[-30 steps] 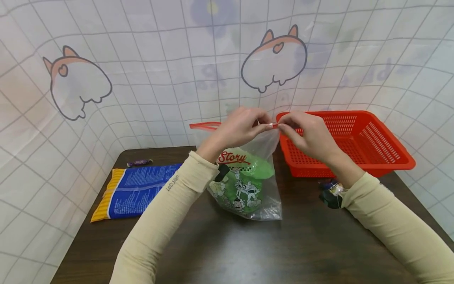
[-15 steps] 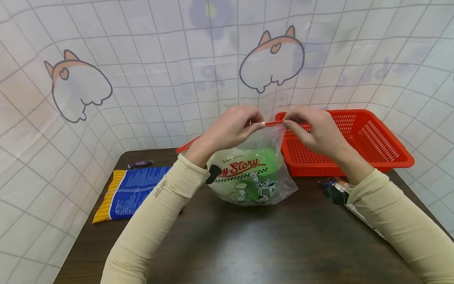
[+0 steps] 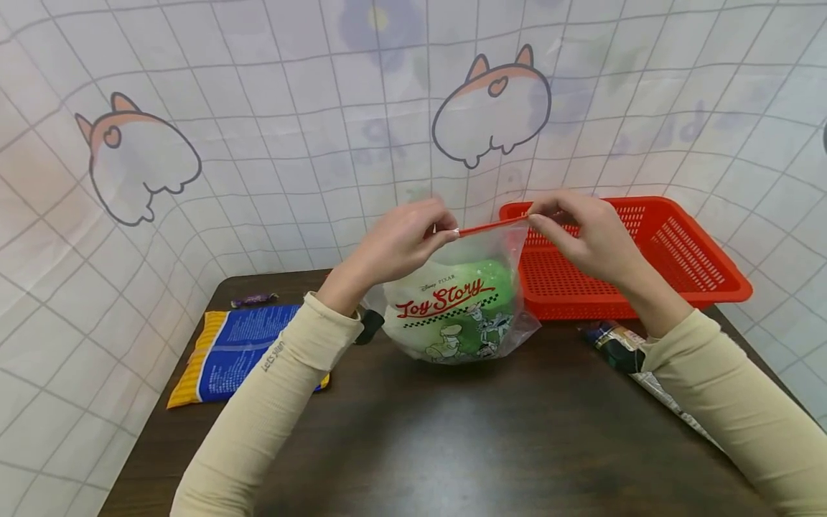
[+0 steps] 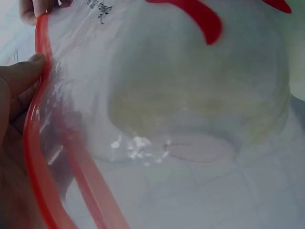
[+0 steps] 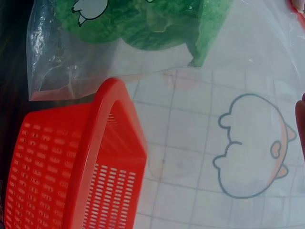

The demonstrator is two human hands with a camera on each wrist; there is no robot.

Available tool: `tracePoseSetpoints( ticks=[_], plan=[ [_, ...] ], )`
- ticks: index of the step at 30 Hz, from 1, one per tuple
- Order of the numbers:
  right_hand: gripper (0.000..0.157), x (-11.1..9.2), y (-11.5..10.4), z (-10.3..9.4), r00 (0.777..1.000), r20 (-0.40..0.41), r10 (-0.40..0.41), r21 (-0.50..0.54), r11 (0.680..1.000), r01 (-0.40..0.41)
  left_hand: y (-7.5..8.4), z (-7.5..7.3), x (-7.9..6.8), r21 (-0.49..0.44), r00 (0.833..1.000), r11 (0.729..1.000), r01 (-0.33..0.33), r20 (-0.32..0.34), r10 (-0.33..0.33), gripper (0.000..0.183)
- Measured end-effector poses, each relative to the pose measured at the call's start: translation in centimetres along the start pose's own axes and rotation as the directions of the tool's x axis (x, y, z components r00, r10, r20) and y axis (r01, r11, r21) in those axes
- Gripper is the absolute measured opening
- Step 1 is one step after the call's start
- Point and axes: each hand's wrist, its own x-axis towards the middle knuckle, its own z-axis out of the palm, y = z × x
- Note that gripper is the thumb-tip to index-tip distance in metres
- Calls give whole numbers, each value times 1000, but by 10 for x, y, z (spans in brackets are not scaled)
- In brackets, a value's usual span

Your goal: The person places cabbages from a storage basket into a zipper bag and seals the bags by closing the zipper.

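Observation:
A clear zip bag (image 3: 452,309) with a red seal and "Toy Story" print hangs between both hands, over the dark table. Something pale and green bulges inside it; its kind is unclear. My left hand (image 3: 403,237) pinches the red seal (image 3: 494,226) partway along. At the seal's right end, thumb and fingers of my right hand (image 3: 584,230) pinch the edge. The left wrist view shows the two red strips (image 4: 90,176) spread apart below the left thumb (image 4: 28,71). The right wrist view catches only fingertips at its right edge.
A red perforated basket (image 3: 581,311) stands at back right, close to the bag. On the left lie a blue and yellow packet (image 3: 248,352) and a purple wrapped sweet (image 3: 254,300). A silvery package (image 3: 672,402) lies partly under the right forearm. A patterned curtain (image 3: 291,143) rises behind.
My left hand has slid left along the red seal, away from the right hand, which has moved slightly right. The stretch of seal between them is longer, and the bag's print faces forward more fully.

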Motion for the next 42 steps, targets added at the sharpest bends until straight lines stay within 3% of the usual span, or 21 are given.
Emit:
tracePoseSetpoints(
  ticks=[6, 11, 16, 23, 31, 42],
  plan=[
    [33, 2, -3, 5, 998, 58, 17, 79, 997, -22, 0, 1, -2, -19, 1000, 1000, -1, -11, 1, 11],
    [26, 7, -8, 12, 997, 83, -10, 101, 995, 2, 5, 2, -2, -26, 1000, 1000, -11, -19, 11, 12],
    [16, 8, -8, 17, 997, 72, -23, 61, 998, 19, 7, 4, -3, -12, 999, 999, -31, -39, 31, 12],
    [16, 10, -7, 16, 996, 74, -56, 32, 998, 54, 8, 3, -6, 34, 997, 998, -45, -58, 47, 12],
    [15, 6, -3, 13, 997, 63, -43, 8, 999, 42, 1, 4, -9, 10, 998, 1000, -26, -55, 27, 12],
    [18, -2, 8, 5, 998, 55, -15, 26, 1000, 14, -16, -3, -24, 27, 998, 998, 52, -42, -50, 11]
  ],
)
